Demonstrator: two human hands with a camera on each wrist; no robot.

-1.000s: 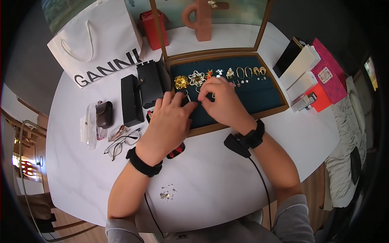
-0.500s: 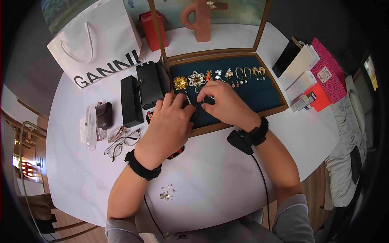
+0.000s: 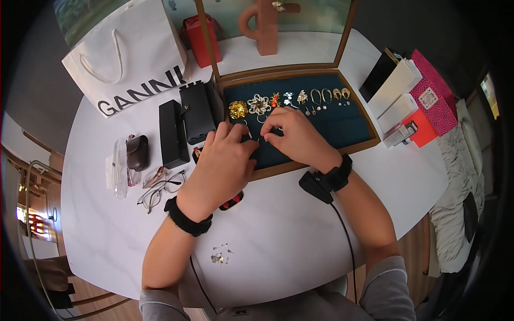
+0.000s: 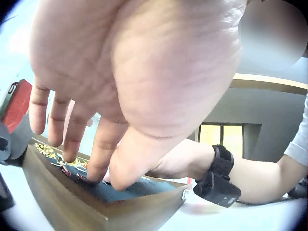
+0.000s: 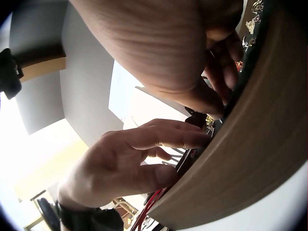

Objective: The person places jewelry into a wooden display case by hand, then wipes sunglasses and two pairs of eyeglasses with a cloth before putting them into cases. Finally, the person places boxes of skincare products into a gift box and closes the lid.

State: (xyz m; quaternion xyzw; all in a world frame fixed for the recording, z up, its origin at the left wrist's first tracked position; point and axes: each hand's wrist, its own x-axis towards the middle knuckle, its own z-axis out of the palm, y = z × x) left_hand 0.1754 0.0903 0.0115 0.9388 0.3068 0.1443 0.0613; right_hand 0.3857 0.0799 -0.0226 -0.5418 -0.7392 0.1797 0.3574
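A wooden jewelry case (image 3: 369, 143) with dark blue-green lining stands with its glass lid raised. My left hand (image 3: 217, 166) reaches over its front left corner, fingers spread and pointing down. In the left wrist view, the left thumb and index fingertips (image 4: 119, 185) rest close at the lining. Beside it, my right hand (image 3: 300, 136) has bent fingers and pinches a tiny piece of jewelry (image 3: 265, 140), mostly hidden by the fingertips. Behind the hands runs a row of earrings and brooches, including a gold flower (image 3: 238, 109), a white flower brooch (image 3: 259, 105) and hoop earrings (image 3: 322, 96).
Loose small studs (image 3: 219, 255) lie on the white table near its front edge. At left are eyeglasses (image 3: 155, 195), a brown case (image 3: 137, 151), black boxes (image 3: 172, 134) and a white paper bag (image 3: 123, 61). Several boxes, one pink (image 3: 435, 96), stand at right.
My right hand has moved slightly left and down, and its thumb and fingertips are now nearer the left hand. The left hand has barely moved.
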